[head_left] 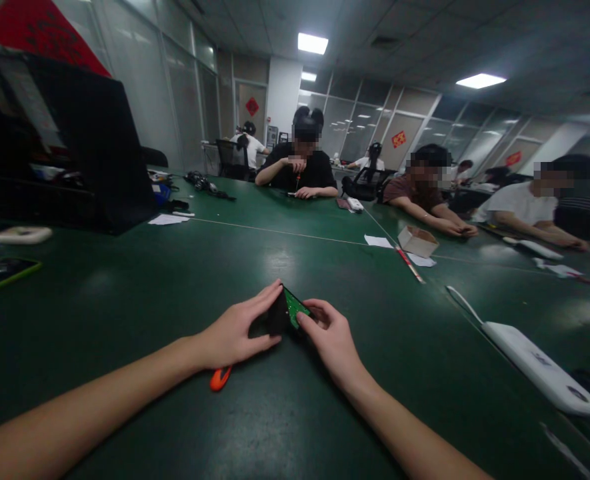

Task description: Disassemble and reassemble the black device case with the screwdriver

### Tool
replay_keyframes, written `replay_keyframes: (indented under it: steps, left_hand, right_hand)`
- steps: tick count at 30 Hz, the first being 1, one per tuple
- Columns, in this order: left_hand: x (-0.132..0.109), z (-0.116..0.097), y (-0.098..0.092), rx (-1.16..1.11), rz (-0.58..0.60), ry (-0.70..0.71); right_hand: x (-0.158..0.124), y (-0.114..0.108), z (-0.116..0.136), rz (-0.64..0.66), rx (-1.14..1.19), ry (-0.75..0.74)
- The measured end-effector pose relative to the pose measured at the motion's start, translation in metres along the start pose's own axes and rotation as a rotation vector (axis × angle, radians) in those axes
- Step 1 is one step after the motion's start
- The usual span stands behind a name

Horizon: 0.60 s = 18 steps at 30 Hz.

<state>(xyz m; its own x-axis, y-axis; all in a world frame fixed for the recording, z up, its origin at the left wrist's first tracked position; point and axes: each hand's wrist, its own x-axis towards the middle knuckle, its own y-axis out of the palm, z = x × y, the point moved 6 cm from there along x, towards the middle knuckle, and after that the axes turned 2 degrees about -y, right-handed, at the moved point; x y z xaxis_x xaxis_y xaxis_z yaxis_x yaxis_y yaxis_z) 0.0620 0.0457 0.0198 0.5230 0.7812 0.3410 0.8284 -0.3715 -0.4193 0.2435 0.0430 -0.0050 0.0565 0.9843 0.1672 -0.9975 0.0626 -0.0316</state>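
Observation:
Between my hands, a small black casing (277, 319) stands tilted above the green tabletop, with a green circuit board (293, 308) showing on its right side. My left hand (239, 330) grips the casing's left part, thumb below and fingers along the upper edge. On the other side, my right hand (331, 330) pinches the circuit board's edge, its thumb lying on the green face. Whether board and casing are joined at the lower side is hidden. An orange handle (219, 379) pokes out from under my left wrist; the rest of that tool is covered.
A white power strip (539, 363) lies at right. Farther back are a small cardboard box (417, 241), paper (377, 241) and a red-and-white strip (409, 265). A black monitor-like panel (89, 140) and a green-edged phone (5, 275) stand left. Several people sit around the table.

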Motion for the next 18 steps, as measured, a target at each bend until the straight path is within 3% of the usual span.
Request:
replay_keyframes:
  steps: [7,13,18]
  left_hand:
    - [-0.005,-0.002,0.002,-0.002,0.023,-0.058]
    - [-0.006,0.007,0.006,-0.112,-0.039,-0.121]
    - [-0.007,0.012,0.008,0.019,-0.001,-0.109]
  right_hand:
    - [-0.001,0.000,0.002,-0.001,-0.087,-0.059]
    - [-0.005,0.001,0.010,-0.020,-0.226,-0.135]
    - [-0.005,0.004,0.013,0.001,-0.231,-0.148]
